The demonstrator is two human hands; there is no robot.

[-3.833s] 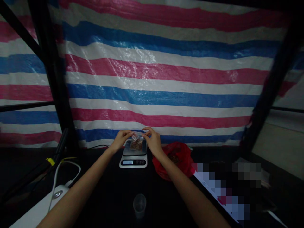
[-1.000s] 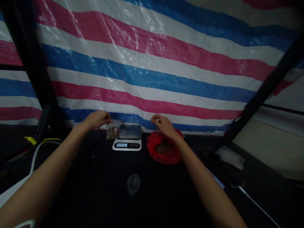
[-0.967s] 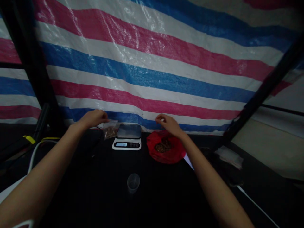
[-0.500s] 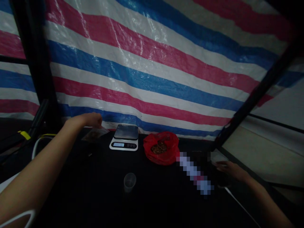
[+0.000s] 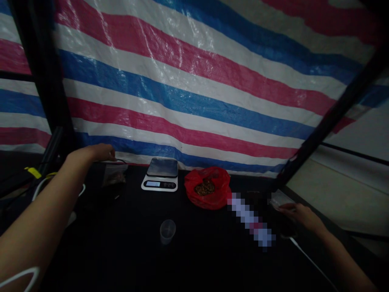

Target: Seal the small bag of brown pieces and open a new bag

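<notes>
My left hand (image 5: pixel 104 152) is at the back left, above and behind a clear bag with dark contents (image 5: pixel 114 175); its fingers are curled, and anything in them is too small to tell. At the right, my right hand (image 5: pixel 291 211) pinches the near edge of a clear plastic bag (image 5: pixel 281 198). Between the hands stand a white kitchen scale (image 5: pixel 160 184) with a lit display and an open red plastic bag (image 5: pixel 223 186) holding small brown pieces (image 5: pixel 204 188). Nearer to me, a clear plastic cup (image 5: pixel 167 232) stands on the black table (image 5: pixel 130 251).
A pixelated strip (image 5: pixel 251 219) lies right of the red bag. A white cable (image 5: pixel 310 257) runs toward the front right, and other cables lie at the left. Striped sheeting (image 5: pixel 188 101) hangs behind the table between dark frame posts (image 5: pixel 50 89).
My left hand has moved left, away from the clear bag at the back left, which now lies apart from it. My right hand stays at its clear bag. The view has shifted slightly.
</notes>
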